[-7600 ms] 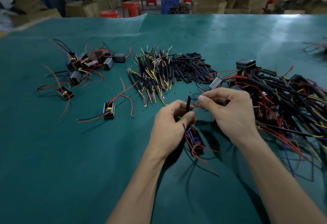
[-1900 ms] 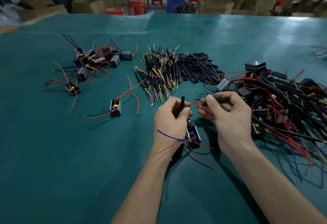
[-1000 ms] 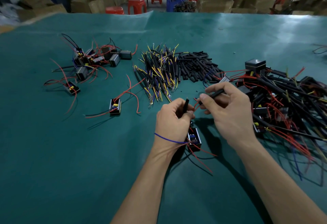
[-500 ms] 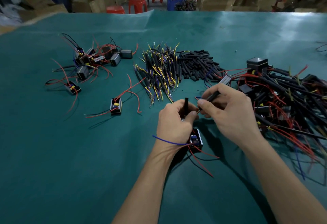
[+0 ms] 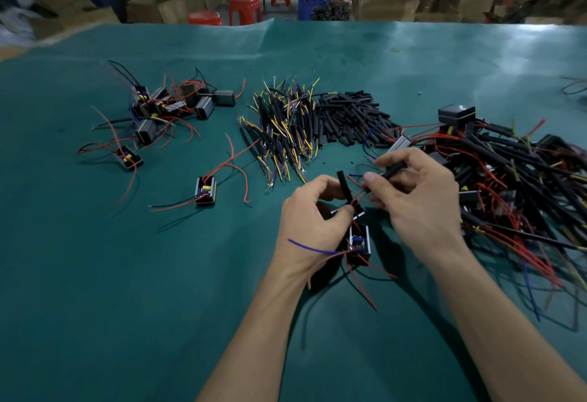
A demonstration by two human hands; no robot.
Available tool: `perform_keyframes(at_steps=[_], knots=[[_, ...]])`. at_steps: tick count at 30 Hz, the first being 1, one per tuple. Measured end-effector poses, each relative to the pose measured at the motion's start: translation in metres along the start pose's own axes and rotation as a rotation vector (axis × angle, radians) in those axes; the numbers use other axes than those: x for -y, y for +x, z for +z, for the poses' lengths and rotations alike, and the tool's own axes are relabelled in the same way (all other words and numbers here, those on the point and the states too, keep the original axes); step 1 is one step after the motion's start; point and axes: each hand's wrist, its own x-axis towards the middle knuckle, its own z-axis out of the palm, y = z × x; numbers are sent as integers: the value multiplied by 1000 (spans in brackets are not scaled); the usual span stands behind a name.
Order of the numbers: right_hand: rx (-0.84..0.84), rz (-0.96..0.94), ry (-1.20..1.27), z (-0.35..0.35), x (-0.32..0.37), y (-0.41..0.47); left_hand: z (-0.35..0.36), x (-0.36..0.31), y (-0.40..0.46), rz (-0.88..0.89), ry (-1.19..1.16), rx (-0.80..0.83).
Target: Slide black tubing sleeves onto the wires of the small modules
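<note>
Loose black sleeves (image 5: pixel 349 117) lie heaped beyond the hands, between the yellow-wired bundle (image 5: pixel 286 128) and the sleeved-module tangle (image 5: pixel 514 172) at right. The left hand (image 5: pixel 313 223) pinches an upright sleeve (image 5: pixel 344 187) above the small module (image 5: pixel 359 241). The right hand (image 5: pixel 419 201) pinches a second sleeve (image 5: pixel 392 170). Compared with half a second ago, the hands sit slightly further apart.

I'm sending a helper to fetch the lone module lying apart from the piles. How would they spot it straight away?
Start at the cluster of modules on the far left of the green table, then look nearer and right, toward the sleeved-wire bundle. The lone module lies flat between them, left of the left hand. Unlike its neighbours it touches nothing else, with red leads curling away.
</note>
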Motion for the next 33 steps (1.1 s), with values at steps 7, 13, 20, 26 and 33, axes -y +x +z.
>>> perform_keyframes(at_steps=[7,13,20,26,33], knots=[[99,-16,-30,-9,7,2,-3,-1,1,17,-38,51],[206,-80,-130,-6,12,-1,-3,-1,0,-38,-100,100],[300,-123,-206,-10,9,-1,-3,1,2,-62,-92,115],[267,95,21,-11,2,2,-1,2,1,-27,-69,151],[291,336,430,-10,4,2,-3,3,2,5,-102,179]])
